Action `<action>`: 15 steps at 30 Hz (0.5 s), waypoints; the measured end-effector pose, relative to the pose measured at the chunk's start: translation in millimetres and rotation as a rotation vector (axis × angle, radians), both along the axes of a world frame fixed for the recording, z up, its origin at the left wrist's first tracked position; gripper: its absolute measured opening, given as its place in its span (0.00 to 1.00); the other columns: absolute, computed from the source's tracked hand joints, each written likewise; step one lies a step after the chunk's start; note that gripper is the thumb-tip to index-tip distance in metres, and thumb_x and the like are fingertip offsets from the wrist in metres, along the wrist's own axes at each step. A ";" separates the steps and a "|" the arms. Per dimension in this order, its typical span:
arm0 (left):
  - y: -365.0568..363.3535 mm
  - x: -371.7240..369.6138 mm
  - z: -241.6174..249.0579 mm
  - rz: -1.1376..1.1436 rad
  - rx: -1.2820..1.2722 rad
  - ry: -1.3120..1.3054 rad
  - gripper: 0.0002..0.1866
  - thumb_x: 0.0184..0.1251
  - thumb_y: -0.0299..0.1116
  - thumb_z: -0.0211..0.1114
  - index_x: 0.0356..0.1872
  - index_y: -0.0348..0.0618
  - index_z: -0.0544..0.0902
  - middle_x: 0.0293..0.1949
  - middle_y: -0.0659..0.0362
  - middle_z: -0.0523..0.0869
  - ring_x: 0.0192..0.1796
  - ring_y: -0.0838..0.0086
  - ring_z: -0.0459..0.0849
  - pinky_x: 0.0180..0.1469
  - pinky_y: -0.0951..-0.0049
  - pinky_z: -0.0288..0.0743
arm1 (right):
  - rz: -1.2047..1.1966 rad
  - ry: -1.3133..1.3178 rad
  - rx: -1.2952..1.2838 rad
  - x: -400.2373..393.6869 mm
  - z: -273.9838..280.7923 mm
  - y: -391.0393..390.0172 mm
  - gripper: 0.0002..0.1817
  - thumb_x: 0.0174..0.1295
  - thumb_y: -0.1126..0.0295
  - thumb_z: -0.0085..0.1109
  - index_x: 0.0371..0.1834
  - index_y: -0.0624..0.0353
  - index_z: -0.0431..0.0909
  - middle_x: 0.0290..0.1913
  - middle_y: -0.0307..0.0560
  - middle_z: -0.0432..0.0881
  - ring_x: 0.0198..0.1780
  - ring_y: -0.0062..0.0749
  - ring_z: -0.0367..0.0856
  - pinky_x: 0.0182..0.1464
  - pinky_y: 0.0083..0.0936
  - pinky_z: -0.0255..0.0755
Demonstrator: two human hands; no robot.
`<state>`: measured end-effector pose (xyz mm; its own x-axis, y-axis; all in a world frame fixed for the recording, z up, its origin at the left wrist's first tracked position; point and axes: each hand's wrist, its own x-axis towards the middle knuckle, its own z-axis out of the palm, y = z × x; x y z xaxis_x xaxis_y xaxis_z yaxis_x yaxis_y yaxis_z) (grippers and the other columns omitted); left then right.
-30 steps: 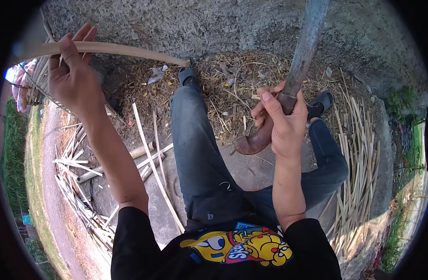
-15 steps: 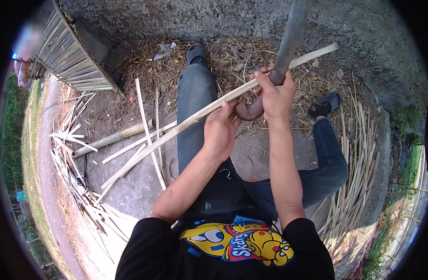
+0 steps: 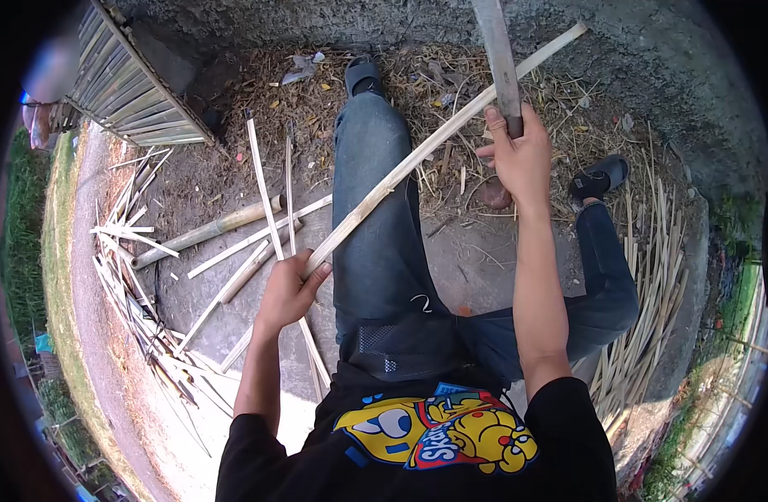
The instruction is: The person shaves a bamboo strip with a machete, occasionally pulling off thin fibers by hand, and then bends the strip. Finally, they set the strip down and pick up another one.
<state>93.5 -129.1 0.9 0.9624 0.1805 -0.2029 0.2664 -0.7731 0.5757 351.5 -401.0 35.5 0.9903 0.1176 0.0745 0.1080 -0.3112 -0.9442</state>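
My left hand (image 3: 293,291) is closed around the near end of a long pale bamboo strip (image 3: 417,156), over the left thigh. From there the strip slants up to the right across the knee. My right hand (image 3: 519,159) grips a big knife (image 3: 499,58) with a broad grey blade pointing away from me. Its brown curved handle end (image 3: 494,194) shows below the fingers. Near its base the blade crosses the strip, and the strip's far end sticks out beyond it. The right index finger is partly extended beside the handle.
Split strips lie in a pile on the right (image 3: 643,309) and a tangled heap on the left (image 3: 141,293). A round bamboo pole (image 3: 212,232) and loose strips (image 3: 262,184) lie beside my left leg. A slatted bamboo panel (image 3: 137,79) leans near the rough wall (image 3: 384,25).
My left hand has slid down and left, away from the knife, to the strip's near end. The knife has turned more upright, its flat side now showing, and the strip is steeper.
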 end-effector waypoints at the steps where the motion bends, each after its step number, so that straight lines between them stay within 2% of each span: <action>1: -4.4 3.6 2.5 0.027 -0.087 0.005 0.21 0.78 0.46 0.62 0.32 0.35 0.77 0.16 0.56 0.76 0.20 0.67 0.74 0.27 0.63 0.68 | 0.000 -0.005 -0.006 -12.0 -0.2 -2.8 0.12 0.71 0.65 0.63 0.41 0.65 0.75 0.26 0.43 0.83 0.31 0.28 0.90 0.28 0.23 0.78; 2: -10.1 6.4 4.5 0.052 -0.178 0.014 0.20 0.80 0.45 0.60 0.34 0.36 0.78 0.17 0.59 0.74 0.20 0.73 0.70 0.26 0.66 0.66 | 0.074 -0.046 -0.101 -25.0 -2.8 -3.6 0.13 0.69 0.65 0.65 0.42 0.64 0.76 0.24 0.43 0.81 0.28 0.30 0.88 0.28 0.26 0.77; 3: -15.6 9.7 5.1 0.050 -0.187 0.013 0.20 0.80 0.45 0.60 0.34 0.36 0.78 0.17 0.59 0.74 0.20 0.73 0.70 0.26 0.66 0.66 | 0.147 -0.085 -0.196 -39.4 -5.6 -4.0 0.13 0.67 0.65 0.67 0.42 0.64 0.77 0.22 0.43 0.80 0.25 0.31 0.86 0.29 0.28 0.76; 5: -25.6 21.3 9.0 0.238 -0.770 0.064 0.17 0.84 0.43 0.54 0.39 0.38 0.79 0.21 0.64 0.73 0.23 0.80 0.68 0.27 0.74 0.64 | 0.231 -0.231 -0.158 -72.9 -9.7 5.8 0.15 0.63 0.66 0.70 0.45 0.62 0.79 0.22 0.46 0.79 0.23 0.36 0.83 0.30 0.32 0.75; 6: -33.5 26.8 16.7 0.237 -0.746 0.049 0.16 0.86 0.40 0.49 0.41 0.39 0.78 0.23 0.67 0.73 0.24 0.83 0.66 0.27 0.78 0.62 | 0.249 -0.230 -0.113 -82.1 -16.1 12.6 0.16 0.61 0.66 0.71 0.46 0.62 0.79 0.24 0.47 0.80 0.25 0.38 0.84 0.32 0.33 0.76; 7: -37.1 30.0 16.2 0.234 -0.747 0.047 0.16 0.86 0.40 0.49 0.41 0.39 0.78 0.23 0.67 0.73 0.24 0.83 0.66 0.27 0.78 0.62 | 0.268 -0.227 -0.067 -87.9 -25.1 17.1 0.17 0.59 0.66 0.72 0.47 0.62 0.80 0.26 0.48 0.81 0.28 0.40 0.85 0.33 0.34 0.77; 8: -38.6 33.3 15.3 0.251 -0.720 0.047 0.16 0.86 0.40 0.50 0.41 0.39 0.78 0.23 0.66 0.73 0.24 0.83 0.66 0.27 0.78 0.62 | 0.265 -0.345 -0.210 -88.7 -35.6 18.8 0.19 0.58 0.65 0.73 0.47 0.63 0.80 0.31 0.51 0.83 0.33 0.46 0.86 0.37 0.40 0.78; 9: -38.3 35.8 14.0 0.268 -0.691 0.044 0.16 0.86 0.40 0.50 0.41 0.39 0.78 0.23 0.66 0.73 0.24 0.83 0.67 0.28 0.78 0.63 | 0.262 -0.353 -0.207 -84.9 -45.3 19.1 0.19 0.58 0.65 0.73 0.47 0.63 0.80 0.31 0.51 0.83 0.33 0.46 0.86 0.37 0.40 0.78; 11: -37.5 34.9 6.4 0.262 -0.707 0.029 0.16 0.86 0.39 0.50 0.40 0.38 0.79 0.23 0.65 0.74 0.25 0.83 0.69 0.29 0.77 0.64 | 0.364 -0.423 -0.397 -73.1 -53.8 17.0 0.18 0.55 0.65 0.76 0.44 0.60 0.81 0.32 0.55 0.83 0.36 0.53 0.85 0.39 0.44 0.77; 12: -38.2 33.2 3.9 0.239 -0.649 -0.006 0.16 0.85 0.39 0.51 0.40 0.37 0.79 0.23 0.65 0.75 0.25 0.82 0.71 0.29 0.76 0.65 | 0.391 -0.411 -0.455 -70.5 -52.4 14.4 0.16 0.55 0.62 0.75 0.38 0.60 0.80 0.32 0.56 0.84 0.36 0.56 0.85 0.39 0.47 0.77; 13: -38.4 31.3 2.2 0.220 -0.594 -0.037 0.17 0.85 0.39 0.52 0.39 0.37 0.79 0.24 0.64 0.75 0.26 0.81 0.72 0.29 0.74 0.66 | 0.395 -0.415 -0.454 -68.4 -50.0 12.7 0.16 0.55 0.62 0.75 0.38 0.60 0.80 0.32 0.56 0.84 0.36 0.56 0.85 0.39 0.47 0.77; 15: -40.0 28.9 -0.6 0.228 -0.557 -0.064 0.17 0.84 0.40 0.53 0.39 0.36 0.80 0.22 0.62 0.76 0.25 0.78 0.73 0.30 0.71 0.67 | 0.438 -0.357 -0.629 -64.2 -45.5 6.9 0.15 0.55 0.61 0.73 0.33 0.59 0.79 0.28 0.56 0.85 0.33 0.58 0.86 0.37 0.50 0.78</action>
<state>122.4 -169.1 0.3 0.9255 0.2670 -0.2687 0.3410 -0.2784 0.8979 287.3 -394.1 -10.0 0.7752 0.6094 0.1665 0.6003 -0.6282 -0.4950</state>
